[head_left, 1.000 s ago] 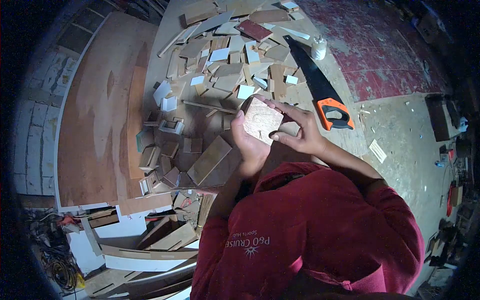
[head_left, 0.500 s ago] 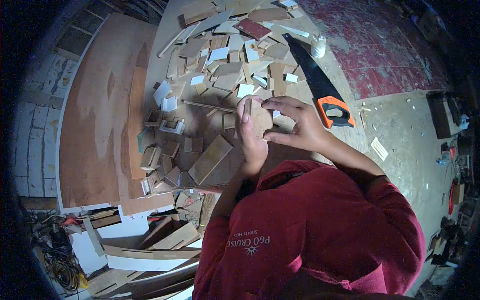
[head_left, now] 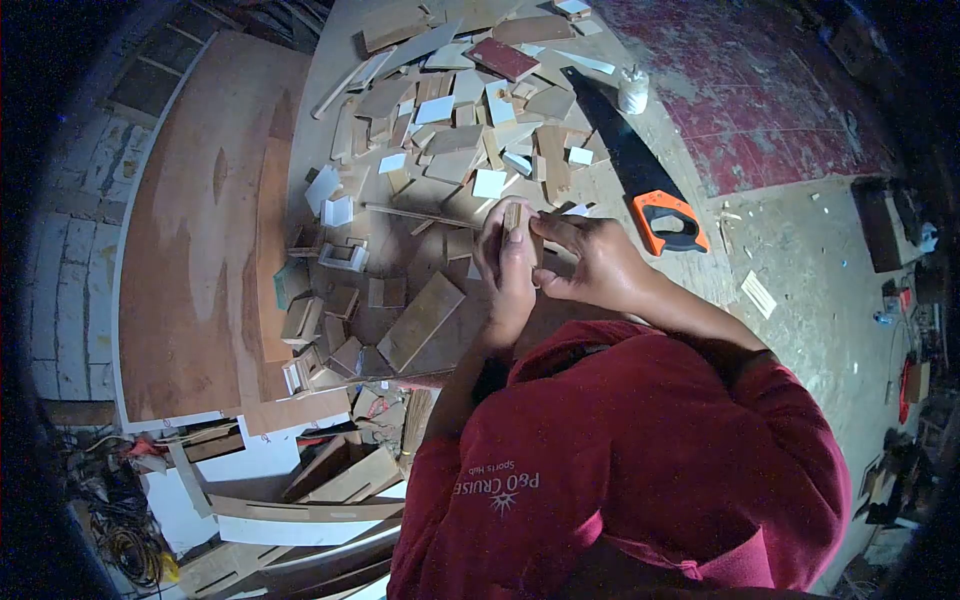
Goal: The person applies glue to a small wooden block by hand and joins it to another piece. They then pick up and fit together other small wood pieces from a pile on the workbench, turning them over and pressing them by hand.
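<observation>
Both of my hands grip one small wooden block (head_left: pixel 514 214), now turned so that only its thin top edge shows between them. My left hand (head_left: pixel 505 270) wraps its left side with the fingers upright. My right hand (head_left: pixel 585 262) pinches it from the right. I hold the block above the workbench (head_left: pixel 690 290), just in front of the heap of wood offcuts (head_left: pixel 450 120). The block's faces are hidden by my fingers.
A handsaw with an orange handle (head_left: pixel 665 220) lies to the right of my hands. A small white bottle (head_left: pixel 633 92) stands at the far end of the saw. A large plywood sheet (head_left: pixel 200 230) lies left. Boards and cables lie low left.
The block has been turned from face-up to edge-on. Both hands have closed in around it and my right hand has dropped slightly toward my body.
</observation>
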Action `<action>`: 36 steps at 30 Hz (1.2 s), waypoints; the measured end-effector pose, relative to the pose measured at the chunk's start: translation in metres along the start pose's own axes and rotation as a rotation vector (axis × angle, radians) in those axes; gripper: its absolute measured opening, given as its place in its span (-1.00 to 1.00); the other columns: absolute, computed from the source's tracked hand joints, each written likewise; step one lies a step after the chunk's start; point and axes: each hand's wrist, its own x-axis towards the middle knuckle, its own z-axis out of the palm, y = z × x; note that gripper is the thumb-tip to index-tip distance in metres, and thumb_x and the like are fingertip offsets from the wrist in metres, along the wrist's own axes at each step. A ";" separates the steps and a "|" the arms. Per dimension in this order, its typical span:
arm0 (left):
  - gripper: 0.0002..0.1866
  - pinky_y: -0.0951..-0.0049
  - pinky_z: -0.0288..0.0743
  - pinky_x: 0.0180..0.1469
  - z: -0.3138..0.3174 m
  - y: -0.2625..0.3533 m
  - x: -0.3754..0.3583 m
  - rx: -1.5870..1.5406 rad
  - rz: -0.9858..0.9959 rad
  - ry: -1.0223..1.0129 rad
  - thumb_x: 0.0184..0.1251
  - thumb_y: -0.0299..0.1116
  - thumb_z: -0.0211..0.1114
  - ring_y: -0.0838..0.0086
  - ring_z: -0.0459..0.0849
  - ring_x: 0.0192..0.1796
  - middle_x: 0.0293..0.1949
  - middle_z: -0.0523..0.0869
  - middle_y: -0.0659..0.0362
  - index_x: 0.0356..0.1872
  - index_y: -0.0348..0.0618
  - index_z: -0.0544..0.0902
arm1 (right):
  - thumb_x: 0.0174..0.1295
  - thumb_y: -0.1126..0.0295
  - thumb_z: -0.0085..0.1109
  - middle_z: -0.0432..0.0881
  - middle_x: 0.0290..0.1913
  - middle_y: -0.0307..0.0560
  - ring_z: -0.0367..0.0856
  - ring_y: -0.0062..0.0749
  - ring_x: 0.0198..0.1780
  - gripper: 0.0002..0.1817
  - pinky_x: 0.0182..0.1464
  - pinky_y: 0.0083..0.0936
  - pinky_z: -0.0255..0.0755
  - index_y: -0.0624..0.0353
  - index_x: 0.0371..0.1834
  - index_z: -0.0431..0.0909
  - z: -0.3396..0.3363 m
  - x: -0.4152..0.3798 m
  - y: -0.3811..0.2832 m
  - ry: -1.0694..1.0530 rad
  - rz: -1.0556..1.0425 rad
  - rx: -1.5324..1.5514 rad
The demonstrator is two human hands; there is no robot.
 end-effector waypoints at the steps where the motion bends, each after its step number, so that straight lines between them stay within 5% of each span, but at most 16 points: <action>1: -0.60 0.43 0.29 -0.12 0.001 0.001 0.001 -0.039 -0.007 0.005 0.21 -0.12 -0.10 0.37 0.44 -0.24 -0.32 0.50 0.06 -0.24 -0.33 0.44 | -0.19 0.31 0.33 0.56 -0.17 0.26 0.60 0.02 -0.20 -0.42 -0.14 -0.33 0.48 0.40 -0.05 0.47 -0.001 -0.001 0.001 -0.043 0.033 -0.009; 5: -0.61 0.45 0.29 -0.16 -0.002 0.006 0.001 -0.053 -0.066 -0.022 0.20 -0.13 -0.08 0.38 0.44 -0.26 -0.34 0.49 0.07 -0.25 -0.33 0.45 | -0.17 0.29 0.34 0.57 -0.17 0.26 0.59 0.02 -0.20 -0.43 -0.13 -0.34 0.48 0.39 -0.06 0.48 -0.005 0.000 0.001 -0.055 0.004 -0.032; 14: -0.67 0.28 0.33 -0.06 -0.008 -0.023 -0.008 0.086 -0.003 -0.048 0.28 -0.30 -0.17 0.08 0.51 -0.16 -0.16 0.54 -0.07 -0.24 -0.39 0.45 | -0.09 0.22 0.34 0.58 -0.18 0.21 0.60 -0.02 -0.19 -0.47 -0.14 -0.36 0.48 0.36 -0.08 0.51 -0.007 0.000 0.006 -0.079 -0.067 -0.103; 17: -0.73 0.23 0.35 -0.06 -0.014 -0.047 -0.015 -0.024 -0.067 -0.085 0.25 -0.38 -0.07 0.04 0.51 -0.15 -0.14 0.53 -0.08 -0.12 -0.35 0.41 | -0.07 0.23 0.32 0.59 -0.17 0.19 0.60 -0.01 -0.19 -0.49 -0.14 -0.35 0.49 0.35 -0.09 0.51 -0.009 0.001 0.003 -0.132 -0.036 -0.100; 19: -0.66 0.16 0.36 -0.06 -0.019 -0.070 -0.022 0.358 0.150 -0.153 0.18 -0.50 0.06 -0.01 0.51 -0.11 -0.11 0.52 -0.11 0.00 -0.28 0.31 | -0.04 0.23 0.30 0.59 -0.16 0.19 0.60 -0.02 -0.19 -0.51 -0.15 -0.35 0.49 0.35 -0.09 0.52 -0.009 0.002 0.003 -0.155 -0.059 -0.143; 22: -0.54 0.11 0.37 -0.06 -0.020 -0.086 -0.024 0.307 0.117 -0.160 0.10 -0.59 0.15 -0.03 0.51 -0.09 -0.08 0.51 -0.13 0.06 -0.23 0.25 | -0.01 0.24 0.27 0.59 -0.17 0.18 0.60 -0.02 -0.20 -0.54 -0.15 -0.35 0.49 0.34 -0.09 0.52 -0.007 0.000 0.003 -0.171 -0.043 -0.172; 26: -0.58 0.18 0.37 -0.03 -0.017 -0.068 -0.020 0.305 0.084 -0.168 0.13 -0.55 0.14 -0.01 0.50 -0.07 -0.06 0.50 -0.12 0.05 -0.24 0.29 | 0.00 0.25 0.25 0.59 -0.17 0.17 0.60 -0.04 -0.21 -0.56 -0.18 -0.33 0.49 0.33 -0.10 0.52 -0.004 0.000 0.004 -0.152 -0.064 -0.201; 29: -0.65 0.31 0.36 -0.01 -0.011 -0.056 -0.011 0.041 -0.195 -0.090 0.26 -0.33 0.07 0.14 0.52 -0.05 -0.04 0.52 -0.05 0.04 -0.22 0.34 | 0.01 0.27 0.24 0.60 -0.19 0.12 0.61 -0.06 -0.25 -0.59 -0.23 -0.32 0.47 0.29 -0.09 0.53 -0.005 0.004 0.002 -0.165 0.001 -0.248; 31: -0.42 0.50 0.38 -0.09 -0.005 -0.018 0.006 -0.742 -0.739 -0.114 0.29 0.02 -0.16 0.42 0.51 -0.06 -0.03 0.53 0.13 0.13 -0.25 0.35 | 0.03 0.26 0.23 0.62 -0.20 0.06 0.61 -0.07 -0.29 -0.60 -0.28 -0.34 0.46 0.25 -0.09 0.54 -0.005 0.007 0.009 -0.252 0.104 -0.259; 36: -0.47 0.39 0.42 -0.03 -0.017 -0.022 0.011 -0.676 -0.711 -0.074 0.30 -0.03 -0.10 0.42 0.52 -0.02 0.00 0.53 0.12 0.09 -0.25 0.43 | 0.07 0.25 0.24 0.64 -0.21 0.00 0.64 -0.25 -0.32 -0.65 -0.27 -0.47 0.48 0.23 -0.13 0.58 -0.005 0.006 0.023 -0.169 0.277 -0.018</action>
